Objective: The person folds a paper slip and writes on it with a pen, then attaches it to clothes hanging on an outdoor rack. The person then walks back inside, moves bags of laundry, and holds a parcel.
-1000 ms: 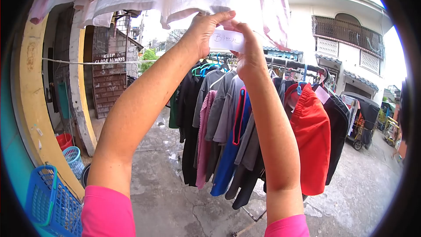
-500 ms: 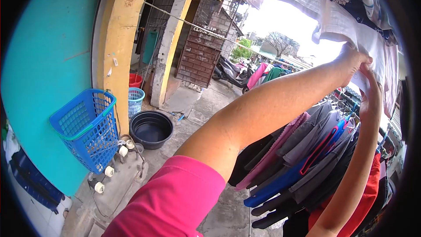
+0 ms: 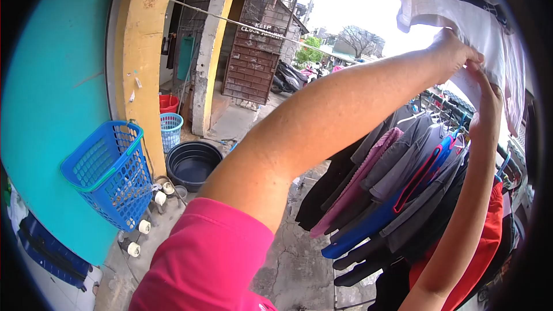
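A white garment [image 3: 432, 8] hangs overhead at the upper right, its lower edge falling around both hands. My left hand [image 3: 452, 52] reaches across from a pink sleeve and is closed on the hem of this cloth. Just to its right, my right hand [image 3: 487, 95] is raised and pinches the same hem, its fingertips close to those of the left. Part of the fingers is hidden by the hands and cloth. Below the hands hang several clothes on hangers, among them a grey shirt [image 3: 400, 164], a blue garment [image 3: 368, 224] and a red garment [image 3: 489, 213].
A blue basket [image 3: 124, 190] stands on the left by pipes with white caps [image 3: 144, 226]. Behind it are a black basin [image 3: 193, 164], a light-blue basket [image 3: 171, 132] and a red bucket [image 3: 168, 103]. A line [image 3: 230, 21] stretches across toward a brown gate [image 3: 250, 63].
The view has shifted a little, and the hands sit slightly higher and further left in it. Both keep hold of the white garment.
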Demonstrator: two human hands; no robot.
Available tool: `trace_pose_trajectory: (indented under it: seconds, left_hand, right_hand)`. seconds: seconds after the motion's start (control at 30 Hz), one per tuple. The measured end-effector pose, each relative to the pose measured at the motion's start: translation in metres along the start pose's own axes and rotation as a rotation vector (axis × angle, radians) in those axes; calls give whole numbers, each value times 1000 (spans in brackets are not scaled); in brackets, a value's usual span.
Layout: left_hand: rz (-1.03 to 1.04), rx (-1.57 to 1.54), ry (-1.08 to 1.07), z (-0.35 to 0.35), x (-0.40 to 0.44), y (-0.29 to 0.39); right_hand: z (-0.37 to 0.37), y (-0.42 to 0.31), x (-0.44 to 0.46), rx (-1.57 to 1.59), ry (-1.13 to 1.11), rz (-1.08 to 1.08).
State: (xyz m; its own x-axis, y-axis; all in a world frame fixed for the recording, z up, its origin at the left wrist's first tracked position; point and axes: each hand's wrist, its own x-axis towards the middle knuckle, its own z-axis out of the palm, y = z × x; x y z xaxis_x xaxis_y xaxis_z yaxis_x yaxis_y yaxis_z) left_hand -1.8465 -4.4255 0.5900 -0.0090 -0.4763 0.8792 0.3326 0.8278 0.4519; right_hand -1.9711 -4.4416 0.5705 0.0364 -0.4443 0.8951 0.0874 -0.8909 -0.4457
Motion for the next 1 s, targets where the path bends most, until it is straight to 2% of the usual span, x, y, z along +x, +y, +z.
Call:
trace_pose_trajectory:
  seconds: [0.03, 0.1, 0.2, 0.27, 0.33, 0.37, 0.4, 0.47, 0.5, 0.53, 0.73, 0.83, 0.9, 1.0]
  left_hand:
    - [1, 2, -6, 0, 1, 1]
    - [29, 93, 2, 0, 6, 5]
    - [-44, 89, -9, 0, 8, 6]
    - [32, 158, 74, 2, 7, 5]
    - [-43, 58, -66, -6, 2, 6]
    - [-46, 165, -85, -10, 4, 3]
    - [-58, 229, -54, -7, -5, 9]
    - [-169, 183, -89, -7, -12, 19]
    - [-154, 225, -83, -10, -10, 17]
    - [-188, 137, -72, -8, -12, 16]
    - [-270, 150, -48, -9, -11, 17]
    - [-265, 62, 60, -5, -14, 21]
    - [-289, 15, 53, -6, -13, 19]
    - [-171, 198, -51, -7, -16, 16]
  right_hand:
    - [-4, 4, 6, -34, 7, 57]
    - [-3, 2, 5, -62, -2, 10]
    - [5, -6, -3, -65, 39, -55]
    - [10, -3, -4, 22, 12, -57]
    - [10, -1, -4, 104, 9, -29]
    - [12, 1, -6, 139, 41, -36]
    - [17, -2, -13, 259, 16, -83]
    - [19, -2, -15, 263, 57, 9]
    - [21, 0, -16, 312, 50, 9]
    - [22, 1, -17, 334, 63, 31]
    - [19, 6, -17, 264, 45, 47]
    - [21, -1, -22, 305, 59, 74]
    - [21, -2, -23, 308, 37, 78]
    - [22, -2, -25, 390, 32, 47]
